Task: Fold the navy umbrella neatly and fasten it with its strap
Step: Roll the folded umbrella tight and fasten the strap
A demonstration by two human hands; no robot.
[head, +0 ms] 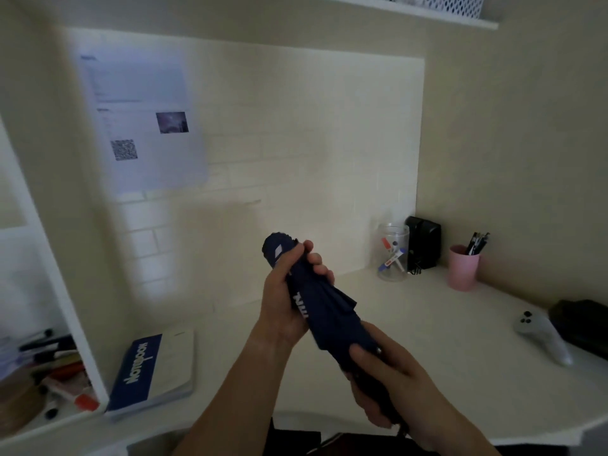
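Presently, one navy umbrella is held above the white desk, clear of its surface, collapsed, with the canopy gathered into loose folds round the shaft. The long axis is set on a diagonal: the top end is raised and pointed away and to the left, toward the tiled wall; the handle end is lowered toward the person, to the right. White lettering is seen along one fold near the middle. A small pale patch is seen on the fabric at the far end; whether it belongs to the strap cannot be told.

Left hand: wrapped round the upper part of the canopy, fingers curled over the fabric, thumb laid along the near side.

Right hand: clenched round the lower end at the handle, which is largely hidden by the fingers.

Also catalogued on the desk:
- a notebook with a blue cover band, laid flat at the left;
- a clear jar holding markers, near the back corner;
- a black box-shaped item, just beside the jar;
- a pink cup holding pens, to the right of it;
- a white controller, at the right edge, beside a dark object that is too blurred to identify.

Printed sheets are fixed to the wall at the upper left. Pens and markers are heaped on a shelf at the far left.
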